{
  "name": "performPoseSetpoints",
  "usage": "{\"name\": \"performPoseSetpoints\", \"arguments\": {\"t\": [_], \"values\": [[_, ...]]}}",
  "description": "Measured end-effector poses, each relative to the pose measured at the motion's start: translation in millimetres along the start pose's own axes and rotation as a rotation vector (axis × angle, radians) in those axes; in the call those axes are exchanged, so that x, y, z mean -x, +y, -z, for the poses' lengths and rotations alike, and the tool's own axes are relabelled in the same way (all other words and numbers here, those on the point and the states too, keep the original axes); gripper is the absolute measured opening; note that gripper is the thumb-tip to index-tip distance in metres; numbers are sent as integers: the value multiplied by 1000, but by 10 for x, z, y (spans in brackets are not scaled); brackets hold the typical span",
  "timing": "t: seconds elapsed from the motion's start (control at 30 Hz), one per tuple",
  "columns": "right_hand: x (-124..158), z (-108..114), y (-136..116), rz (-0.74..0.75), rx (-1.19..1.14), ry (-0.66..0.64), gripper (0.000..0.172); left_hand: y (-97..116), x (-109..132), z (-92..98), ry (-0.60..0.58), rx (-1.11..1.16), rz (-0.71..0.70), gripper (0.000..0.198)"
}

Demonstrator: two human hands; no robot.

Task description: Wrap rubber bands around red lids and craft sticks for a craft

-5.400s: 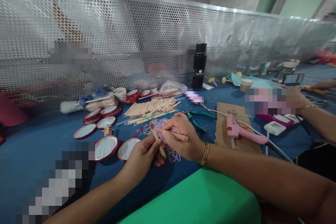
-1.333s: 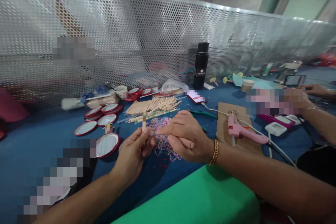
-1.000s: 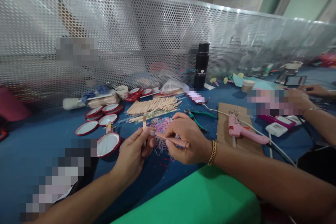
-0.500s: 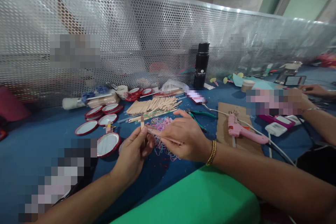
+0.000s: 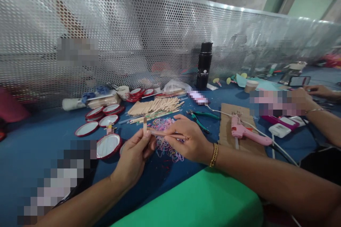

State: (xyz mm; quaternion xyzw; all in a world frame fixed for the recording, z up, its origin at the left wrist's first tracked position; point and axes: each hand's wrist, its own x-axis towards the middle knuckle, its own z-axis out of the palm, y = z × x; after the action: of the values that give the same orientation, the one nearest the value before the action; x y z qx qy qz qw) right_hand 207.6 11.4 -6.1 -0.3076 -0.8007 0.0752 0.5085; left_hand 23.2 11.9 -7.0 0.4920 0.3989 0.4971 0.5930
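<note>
My left hand (image 5: 134, 156) is closed round a wooden craft stick (image 5: 145, 126) that it holds upright. My right hand (image 5: 186, 140) pinches a second thin stick (image 5: 166, 134) that lies crosswise and meets the upright one just above my left thumb. Both hands hover over a tangle of small coloured rubber bands (image 5: 165, 141) on the blue table (image 5: 39, 142). A gold bracelet (image 5: 213, 155) sits on my right wrist.
A heap of wooden sticks (image 5: 154, 106) lies behind the bands. Red-rimmed round lids (image 5: 108, 146) spread to the left. Green-handled pliers (image 5: 201, 117), a pink glue gun (image 5: 243, 133) on cardboard and a black bottle (image 5: 204, 65) stand right. Another person's arms (image 5: 317, 113) work at far right. A perforated metal screen (image 5: 133, 35) closes the back.
My left hand turned its stick from slanted to upright. My right hand shifted its grip and brought the thin stick across against it. The head camera moved slightly.
</note>
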Motion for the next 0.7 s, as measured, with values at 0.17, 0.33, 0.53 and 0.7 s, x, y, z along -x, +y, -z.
{"name": "performPoseSetpoints", "arguments": {"t": [0.17,0.33,0.53,0.7], "values": [[-12,10,-29,64,41,24,8,2,20,-9,-8,-47,-29,30],[-82,49,-60,67,78,-66,9,-22,-17,15,1,-37,-9,33],[-147,149,-36,38,245,-183,23,-1,-38,12,48,67,21,23],[-204,327,46,-177,559,-252,32,5,-23,-9,60,67,43,22]]}}
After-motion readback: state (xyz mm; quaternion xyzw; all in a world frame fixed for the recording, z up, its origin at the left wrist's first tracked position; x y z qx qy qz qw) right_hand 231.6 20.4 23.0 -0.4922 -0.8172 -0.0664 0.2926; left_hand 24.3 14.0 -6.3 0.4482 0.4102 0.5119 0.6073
